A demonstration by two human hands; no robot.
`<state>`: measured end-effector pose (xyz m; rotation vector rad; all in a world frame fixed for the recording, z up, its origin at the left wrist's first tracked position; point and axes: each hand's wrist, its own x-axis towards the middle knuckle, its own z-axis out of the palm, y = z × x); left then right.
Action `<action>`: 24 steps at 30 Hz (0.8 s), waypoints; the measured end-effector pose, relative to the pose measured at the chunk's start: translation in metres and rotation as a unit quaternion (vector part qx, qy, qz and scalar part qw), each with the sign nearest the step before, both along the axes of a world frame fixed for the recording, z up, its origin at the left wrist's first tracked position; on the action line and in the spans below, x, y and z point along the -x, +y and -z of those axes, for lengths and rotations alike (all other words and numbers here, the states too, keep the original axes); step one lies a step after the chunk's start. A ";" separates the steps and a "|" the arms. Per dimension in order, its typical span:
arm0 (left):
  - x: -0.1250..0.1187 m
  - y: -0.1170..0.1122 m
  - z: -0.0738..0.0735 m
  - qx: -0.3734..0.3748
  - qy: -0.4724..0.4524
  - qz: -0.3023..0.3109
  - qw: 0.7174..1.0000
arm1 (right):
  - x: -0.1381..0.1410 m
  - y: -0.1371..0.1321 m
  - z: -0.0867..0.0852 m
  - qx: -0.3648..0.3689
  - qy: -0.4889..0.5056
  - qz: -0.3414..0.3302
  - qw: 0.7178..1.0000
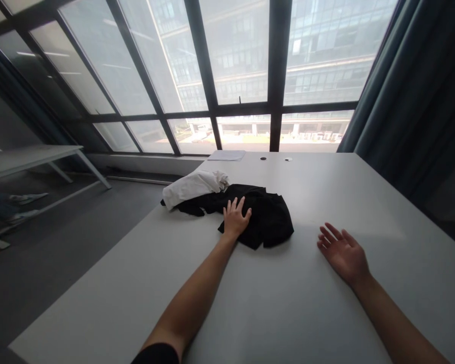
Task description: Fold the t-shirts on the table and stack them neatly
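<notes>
On the white table (273, 303) lies a crumpled black cloth garment (273, 217), its exact kind unclear. My left hand (236, 216) rests on the garment's left part with the fingers spread. Behind and to the left, a bundled white cloth (193, 188) lies partly over a black stretch of fabric. To the right of the garment and apart from it, my right hand (344, 255) is turned partly palm up with its fingers loosely extended. Nothing is in it.
At the table's far edge lies a flat white sheet or stack of paper (226, 155), near two round cable holes (263, 158). Large windows (235, 55) stand behind. A dark curtain (398, 101) hangs right. Another white table (30, 156) is at left, with a person's legs and shoes beneath.
</notes>
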<state>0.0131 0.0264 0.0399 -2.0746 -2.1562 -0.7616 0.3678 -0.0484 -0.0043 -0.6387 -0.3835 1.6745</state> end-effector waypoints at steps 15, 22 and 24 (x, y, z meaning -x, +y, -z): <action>-0.017 -0.006 0.021 0.063 0.057 0.010 0.996 | 0.014 -0.003 -0.010 -0.054 -0.106 0.018 0.993; -0.065 -0.045 0.024 0.052 0.054 0.077 0.994 | 0.054 -0.021 -0.017 -0.249 -0.561 0.144 0.776; -0.071 -0.049 0.024 0.049 0.062 0.087 0.993 | 0.070 -0.029 -0.020 -0.277 -0.679 0.155 0.662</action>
